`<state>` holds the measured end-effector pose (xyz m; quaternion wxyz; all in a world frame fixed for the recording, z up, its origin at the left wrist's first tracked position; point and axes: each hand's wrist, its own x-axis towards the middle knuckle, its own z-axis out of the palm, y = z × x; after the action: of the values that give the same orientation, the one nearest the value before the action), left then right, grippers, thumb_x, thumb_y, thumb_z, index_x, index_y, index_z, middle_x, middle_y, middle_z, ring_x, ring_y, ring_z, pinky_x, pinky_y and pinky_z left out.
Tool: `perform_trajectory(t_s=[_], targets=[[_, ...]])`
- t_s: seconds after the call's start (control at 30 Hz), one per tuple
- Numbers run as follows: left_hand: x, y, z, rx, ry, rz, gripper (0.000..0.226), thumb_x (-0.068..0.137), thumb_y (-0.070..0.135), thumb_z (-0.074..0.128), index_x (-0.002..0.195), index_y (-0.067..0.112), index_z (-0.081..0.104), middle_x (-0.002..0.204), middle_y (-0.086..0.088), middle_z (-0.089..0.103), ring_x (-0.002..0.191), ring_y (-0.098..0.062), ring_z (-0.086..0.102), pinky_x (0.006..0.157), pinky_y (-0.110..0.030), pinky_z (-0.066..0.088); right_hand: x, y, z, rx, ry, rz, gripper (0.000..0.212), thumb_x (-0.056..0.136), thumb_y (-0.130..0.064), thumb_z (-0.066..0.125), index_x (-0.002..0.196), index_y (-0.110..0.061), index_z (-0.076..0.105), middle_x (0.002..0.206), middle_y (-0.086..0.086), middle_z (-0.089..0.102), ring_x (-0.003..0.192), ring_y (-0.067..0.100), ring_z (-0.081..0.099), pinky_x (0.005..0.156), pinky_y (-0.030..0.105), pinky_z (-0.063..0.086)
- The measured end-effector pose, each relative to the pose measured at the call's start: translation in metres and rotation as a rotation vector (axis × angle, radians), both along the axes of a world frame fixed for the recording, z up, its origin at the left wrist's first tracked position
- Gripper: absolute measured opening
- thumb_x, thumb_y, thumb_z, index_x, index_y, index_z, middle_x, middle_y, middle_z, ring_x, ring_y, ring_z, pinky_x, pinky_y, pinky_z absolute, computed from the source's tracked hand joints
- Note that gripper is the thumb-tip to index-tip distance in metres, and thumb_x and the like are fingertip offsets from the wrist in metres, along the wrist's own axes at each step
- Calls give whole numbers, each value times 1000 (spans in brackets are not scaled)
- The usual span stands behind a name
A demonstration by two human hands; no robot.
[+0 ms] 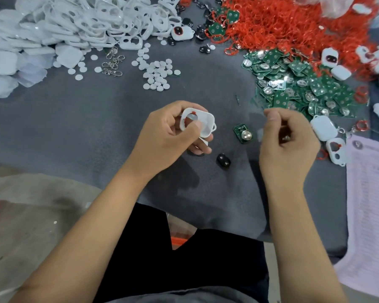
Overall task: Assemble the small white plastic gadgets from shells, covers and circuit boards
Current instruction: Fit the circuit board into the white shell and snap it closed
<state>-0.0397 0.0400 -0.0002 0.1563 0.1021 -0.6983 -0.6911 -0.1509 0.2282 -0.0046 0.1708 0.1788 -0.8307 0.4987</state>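
Observation:
My left hand (173,134) grips a small white plastic shell (200,122) above the grey mat, thumb pressed on its face; a red ring and a dark insert show in its round opening. My right hand (287,138) hovers to the right with fingers curled; something small and shiny sits between them, too hidden to name. Between the hands a single green circuit board (243,133) with a silver dome lies on the mat. A black rubber button pad (223,160) lies just below it.
White shells and covers (74,25) are heaped at the back left, with white round discs (157,73) and metal clasps (113,64) in front. Red rings (282,20) pile at the back right above green boards (293,84). Finished gadgets (323,127) and a paper sheet (372,204) lie right.

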Motion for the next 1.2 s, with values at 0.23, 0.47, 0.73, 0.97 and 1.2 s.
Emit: perform_trajectory(t_s=[0.23,0.47,0.73,0.97,1.2], targets=[[-3,0,-1,-6,-18,-20,16,102,12,57,114,13,67,89,-7,79,70,-29,78,60,-31,62,16,18,-1,196,109,145,12,99,-22,65,100,-15,74,87,-1,65,82,19,59,77,38,49],[-5,0,1,60,-5,7,23,109,8,51,129,4,61,100,-11,78,77,-29,79,67,-28,60,26,11,-1,466,139,423,24,85,-48,81,90,-25,79,77,-9,65,80,13,64,64,37,51],[-8,-1,3,145,-32,45,28,109,6,46,133,5,59,105,-11,79,82,-30,79,72,-30,63,16,10,-1,290,41,408,15,93,-33,77,98,-19,76,91,-5,63,81,8,58,73,29,48],[-12,-6,4,323,-59,44,46,95,19,33,129,13,63,109,-15,78,90,-37,78,70,-30,61,21,-21,2,32,-104,413,11,96,-21,72,93,-30,68,81,-18,66,67,3,63,64,14,45],[-14,-6,1,373,-39,84,45,93,21,33,128,13,62,107,-14,79,91,-38,78,72,-30,61,30,-24,2,252,148,140,16,102,-21,59,102,-19,75,94,-4,67,90,20,60,70,30,44]])
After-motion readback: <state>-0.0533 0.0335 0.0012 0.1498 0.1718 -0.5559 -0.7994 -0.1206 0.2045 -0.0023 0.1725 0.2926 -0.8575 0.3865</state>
